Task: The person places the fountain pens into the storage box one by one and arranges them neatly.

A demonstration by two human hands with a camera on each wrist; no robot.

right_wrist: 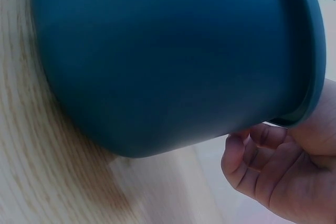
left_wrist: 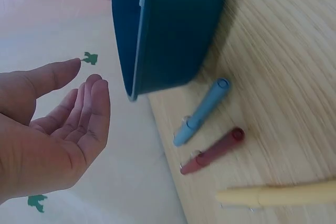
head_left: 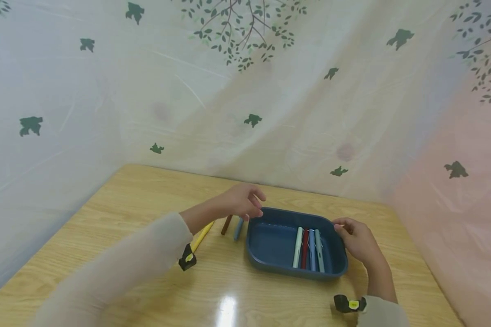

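Note:
A dark blue box (head_left: 270, 268) without a lid stands on the table. Inside, along its right half, a pale green pen (head_left: 298, 247), a red pen (head_left: 304, 249), a blue pen (head_left: 312, 250) and a grey-green pen (head_left: 319, 250) lie side by side. My right hand (head_left: 355, 238) grips the rim at the right end, fingers curled outside the wall. Over the far left corner hovers my left hand (head_left: 243, 200), holding nothing, thumb and fingers apart in the left wrist view. Left of the box lie a light blue pen (left_wrist: 205, 109), a brownish-red pen (left_wrist: 215, 149) and a yellow pen (left_wrist: 278, 194).
The wooden table (head_left: 147, 290) meets a hanging curtain (head_left: 212, 104) with leaf and bird prints at its back. Black wrist straps (head_left: 187, 259) show near both sleeves.

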